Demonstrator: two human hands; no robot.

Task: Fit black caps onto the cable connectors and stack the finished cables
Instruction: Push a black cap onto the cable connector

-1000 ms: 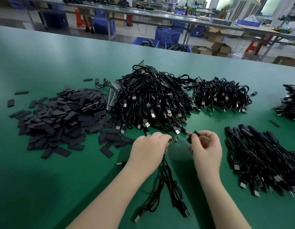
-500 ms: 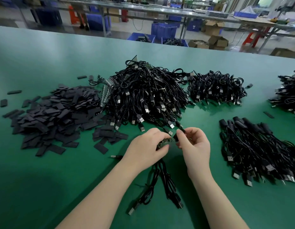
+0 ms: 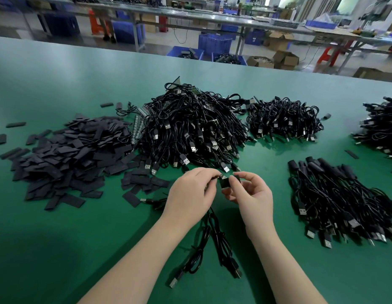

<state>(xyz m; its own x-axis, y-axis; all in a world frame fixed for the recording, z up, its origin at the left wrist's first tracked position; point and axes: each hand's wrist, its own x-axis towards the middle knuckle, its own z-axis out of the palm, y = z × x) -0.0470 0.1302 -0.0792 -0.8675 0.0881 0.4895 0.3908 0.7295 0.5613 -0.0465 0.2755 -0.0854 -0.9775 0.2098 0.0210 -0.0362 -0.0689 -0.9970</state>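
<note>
green table [image 3: 59,249] carries everything, with the loose caps pile [image 3: 65,156] on your left and the finished cables [image 3: 344,200] on your right. your left hand [image 3: 190,194] pinches a cable connector [image 3: 222,177], and your right hand [image 3: 251,194] pinches one black cap [image 3: 226,183] touching it. i think you are fitting now; next, push the cap straight on.

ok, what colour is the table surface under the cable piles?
Green: the table has a plain green surface, no pattern. The head view shows it best.
</note>
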